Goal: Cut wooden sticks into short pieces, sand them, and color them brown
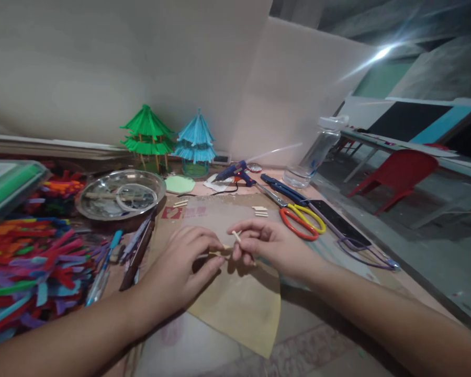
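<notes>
My right hand (267, 243) is closed in a pinch on a short pale wooden stick (236, 236), which tilts up between thumb and fingers. Facing it, my left hand (194, 256) pinches a thin pale stick (215, 253) that points toward the right fingers; its far end is partly hidden. Below both hands lies a yellowish fan-shaped sheet (245, 309). Just beyond the right hand is a small group of short sticks (260, 211), and a few more sticks (181, 203) lie beyond the left hand.
Orange-and-yellow-handled scissors (300, 224), a phone (339, 222) and a water bottle (314, 157) are at right. A blue glue gun (235, 172) rests behind, near green (147, 137) and blue (196, 139) pavilion models. At left are a metal plate (84, 204) and colourful strips (35, 272).
</notes>
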The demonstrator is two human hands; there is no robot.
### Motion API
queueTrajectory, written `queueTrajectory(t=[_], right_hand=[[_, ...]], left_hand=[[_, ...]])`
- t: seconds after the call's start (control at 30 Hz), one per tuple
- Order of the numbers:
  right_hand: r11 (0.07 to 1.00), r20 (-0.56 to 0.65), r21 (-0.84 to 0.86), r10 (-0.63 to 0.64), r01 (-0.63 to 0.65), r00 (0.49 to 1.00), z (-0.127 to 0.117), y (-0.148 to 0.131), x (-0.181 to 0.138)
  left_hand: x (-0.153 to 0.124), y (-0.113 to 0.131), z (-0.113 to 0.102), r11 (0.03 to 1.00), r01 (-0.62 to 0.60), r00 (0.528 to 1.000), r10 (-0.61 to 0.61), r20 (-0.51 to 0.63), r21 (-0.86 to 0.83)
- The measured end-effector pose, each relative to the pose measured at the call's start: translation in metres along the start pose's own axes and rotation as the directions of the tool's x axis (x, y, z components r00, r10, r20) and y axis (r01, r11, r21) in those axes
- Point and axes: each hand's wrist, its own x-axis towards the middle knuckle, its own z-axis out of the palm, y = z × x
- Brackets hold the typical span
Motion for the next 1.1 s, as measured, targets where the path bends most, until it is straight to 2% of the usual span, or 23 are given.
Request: queueTrajectory(t=[0.07, 0.17, 0.4, 0.7, 0.9, 1.1], right_hand=[[0.977, 0.063, 0.207, 0.045, -0.057, 0.997, 0.015, 0.007, -0.004], [0.941, 0.118, 0.313, 0.093, -0.126, 0.989, 0.024, 0.015, -0.006], [0.940, 0.121, 0.301, 0.133, -0.164, 0.984, 0.025, 0.020, -0.005], [0.926, 0.177, 0.335, 0.123, -0.177, 0.977, 0.026, 0.021, -0.009], [0.901, 0.279, 0.401, 0.051, -0.165, 0.959, 0.021, 0.023, -0.005], [0.885, 0.295, 0.428, 0.057, -0.185, 0.954, 0.018, 0.021, -0.004]], left_hand=[[0.001, 0.000, -0.003, 1.000, -0.028, 0.996, 0.027, -0.086, -0.010], [0.001, 0.002, -0.004, 0.998, -0.056, 0.988, 0.053, -0.148, -0.012], [0.003, 0.003, -0.004, 0.990, -0.127, 0.989, 0.122, -0.082, -0.054], [0.002, 0.005, -0.002, 0.996, -0.014, 0.996, 0.006, -0.093, -0.088], [0.003, 0.004, -0.002, 0.998, 0.007, 0.999, -0.010, -0.050, -0.066], [0.003, 0.003, 0.001, 0.996, -0.004, 1.000, 0.002, -0.031, -0.092]])
